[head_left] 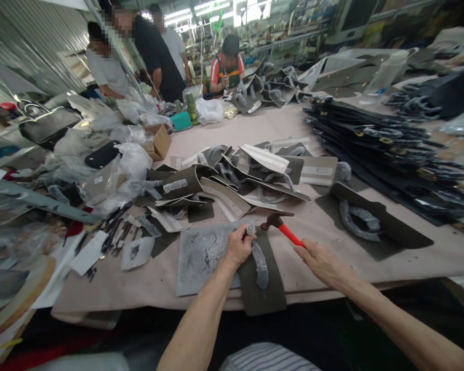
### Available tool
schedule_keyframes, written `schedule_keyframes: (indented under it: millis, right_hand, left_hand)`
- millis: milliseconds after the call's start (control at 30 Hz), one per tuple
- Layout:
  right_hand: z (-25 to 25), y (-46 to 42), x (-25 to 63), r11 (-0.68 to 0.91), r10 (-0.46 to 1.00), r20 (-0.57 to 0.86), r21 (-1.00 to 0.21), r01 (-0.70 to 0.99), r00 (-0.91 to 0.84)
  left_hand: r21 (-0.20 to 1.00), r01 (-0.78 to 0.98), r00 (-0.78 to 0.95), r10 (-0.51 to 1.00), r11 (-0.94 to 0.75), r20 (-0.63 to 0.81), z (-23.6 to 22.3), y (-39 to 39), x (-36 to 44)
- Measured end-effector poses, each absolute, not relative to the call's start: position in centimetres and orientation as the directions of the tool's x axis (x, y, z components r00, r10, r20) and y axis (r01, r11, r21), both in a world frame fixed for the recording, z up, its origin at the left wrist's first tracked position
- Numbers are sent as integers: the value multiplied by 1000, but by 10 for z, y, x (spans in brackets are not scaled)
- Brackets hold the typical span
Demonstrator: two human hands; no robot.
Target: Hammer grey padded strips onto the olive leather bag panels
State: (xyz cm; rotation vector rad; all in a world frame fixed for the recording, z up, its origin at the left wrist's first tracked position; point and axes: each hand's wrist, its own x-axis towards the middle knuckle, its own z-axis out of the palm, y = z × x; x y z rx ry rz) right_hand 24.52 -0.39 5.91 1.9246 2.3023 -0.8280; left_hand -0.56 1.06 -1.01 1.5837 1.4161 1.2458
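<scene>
A worker's left hand (239,246) grips a short grey tool (250,230) over an olive panel (263,303) lapping a slab (191,281), right hand (316,257) closed round a red-handled hammer (289,234); holding the tool upright should keep blows square.

Ceiling tubes (212,6) glare far back — side edges smeared and stretched, bottom dim.

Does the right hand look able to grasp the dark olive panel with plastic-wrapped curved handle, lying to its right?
Probably not yet: the right hand holds a red-handled, dark-headed hammer, though the way to the dark olive panel looks free.
</scene>
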Motion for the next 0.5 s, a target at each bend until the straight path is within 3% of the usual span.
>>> schedule_keyframes:
  millis: [67,133,200,267,367,500]
  right_hand:
    - [44,-7,247,76,923,-343,-285,956,-176]
    - [36,-14,242,164,961,-189,-189,968,-200]
    - [39,-23,229,390,920,32,-177,904,-390]
    - [47,-30,210,655,755,147,-207,727,-639]
    - [56,-36,176,835,536,107,-211,508,-838]
    - [65,-42,138,825,566,83,-60,563,-820]
  left_hand:
    - [925,333,-55,975,-184,214,-10,10,-6]
    - [928,328,-62,976,-178,209,-10,10,-6]
    - [933,319,-70,977,-168,200,-11,9,-7]
    - [942,302,-82,980,-149,181,-13,10,-5]
    - [980,184,-175,979,-72,105,-14,17,-2]
    - [987,-161,-512,857,-26,-61,5,30,-7]
